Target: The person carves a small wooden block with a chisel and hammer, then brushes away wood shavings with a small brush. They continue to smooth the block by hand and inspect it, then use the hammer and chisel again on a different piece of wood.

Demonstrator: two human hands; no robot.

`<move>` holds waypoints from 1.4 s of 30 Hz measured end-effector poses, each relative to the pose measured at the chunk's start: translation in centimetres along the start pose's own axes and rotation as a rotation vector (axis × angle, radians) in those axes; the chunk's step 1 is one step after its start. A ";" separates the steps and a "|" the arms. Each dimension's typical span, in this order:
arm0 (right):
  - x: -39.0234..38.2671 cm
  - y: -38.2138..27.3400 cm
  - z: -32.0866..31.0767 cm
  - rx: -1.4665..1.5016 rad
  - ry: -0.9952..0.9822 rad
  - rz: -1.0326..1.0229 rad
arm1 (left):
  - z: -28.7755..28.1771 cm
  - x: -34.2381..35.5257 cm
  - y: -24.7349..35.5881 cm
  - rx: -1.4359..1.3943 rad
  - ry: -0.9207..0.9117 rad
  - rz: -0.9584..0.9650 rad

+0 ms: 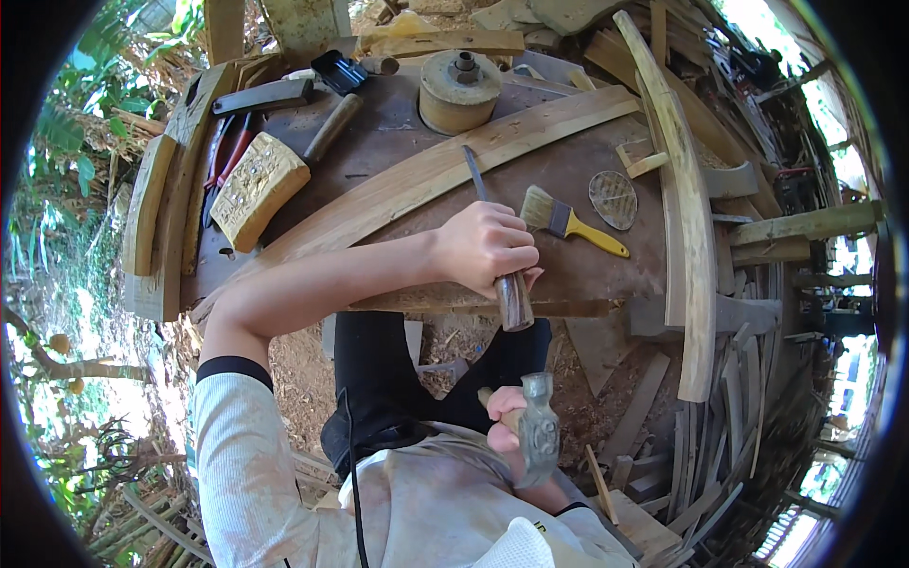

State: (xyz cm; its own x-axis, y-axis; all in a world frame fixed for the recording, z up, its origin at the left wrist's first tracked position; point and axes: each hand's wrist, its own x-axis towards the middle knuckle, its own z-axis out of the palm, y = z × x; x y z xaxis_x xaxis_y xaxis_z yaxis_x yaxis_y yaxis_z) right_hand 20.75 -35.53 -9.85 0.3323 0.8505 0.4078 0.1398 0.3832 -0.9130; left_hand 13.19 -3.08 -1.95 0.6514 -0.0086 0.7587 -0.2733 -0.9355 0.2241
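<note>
My left hand [486, 248] is wrapped round a chisel [514, 303], its brown wooden handle pointing back at me. The narrow metal blade points away, its tip over or against a long curved wooden plank [417, 178] on the workbench; whether it touches is unclear. Low over my lap, my right hand [507, 431] grips a hammer [541, 431], its worn metal head up and most of its handle hidden. Just right of my left hand lies a paintbrush [568, 222] with a yellow handle.
On the workbench [383, 114] stand a round tin [460, 92] and a wooden block [259, 191]. Red-handled pliers [234, 153] lie at the left, a patterned oval piece [614, 200] at the right. A long curved timber [684, 189] rests across the right edge. Offcuts litter the ground.
</note>
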 end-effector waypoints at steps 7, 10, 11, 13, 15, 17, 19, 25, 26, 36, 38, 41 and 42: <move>1.9 -3.8 0.3 -0.130 0.118 0.202 | -1.0 3.4 -0.1 -0.001 0.101 0.156; 1.2 -3.6 -1.2 -0.133 0.013 0.171 | 1.3 0.7 -0.6 0.011 0.071 0.091; 1.3 -3.6 -1.4 -0.119 -0.001 0.161 | 0.9 0.5 -0.5 0.019 0.030 0.060; 1.4 -3.8 -0.9 -0.092 0.040 0.164 | 0.4 0.8 -0.2 -0.016 0.008 -0.001; 1.4 -4.3 -0.6 -0.062 0.054 0.214 | -0.2 1.6 0.2 -0.106 0.048 -0.062; 1.4 -4.6 -0.2 -0.024 0.101 0.234 | -0.8 2.2 0.3 -0.130 0.029 -0.099; 1.4 -4.7 0.1 0.017 0.185 0.225 | -1.3 2.8 0.4 -0.128 0.033 -0.095; 1.8 -6.0 0.1 -0.034 0.201 0.180 | -0.9 2.2 -0.1 -0.075 -0.043 -0.039; 2.6 -7.3 -0.2 -0.071 0.100 0.160 | -0.8 1.6 -0.3 -0.051 -0.034 -0.030; 2.4 -4.7 -0.3 -0.053 -0.097 0.366 | -1.1 1.2 -0.7 -0.023 0.137 0.002; 2.5 -4.5 -0.1 -0.053 -0.078 0.320 | -1.2 1.2 -0.9 -0.038 0.161 -0.008; 1.8 -3.6 0.9 0.189 0.081 0.070 | -1.0 1.1 -0.9 -0.018 0.159 0.006; 1.8 -3.5 0.7 0.200 0.072 0.087 | -1.0 0.8 -0.8 -0.028 0.140 0.026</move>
State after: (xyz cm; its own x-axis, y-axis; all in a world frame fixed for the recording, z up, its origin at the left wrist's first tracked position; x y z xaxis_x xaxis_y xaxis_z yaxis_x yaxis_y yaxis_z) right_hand 20.24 -35.12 -5.95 0.4014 0.8583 0.3196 -0.0772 0.3794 -0.9220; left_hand 13.20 -1.96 -0.92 0.5391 0.0187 0.8420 -0.3095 -0.9254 0.2187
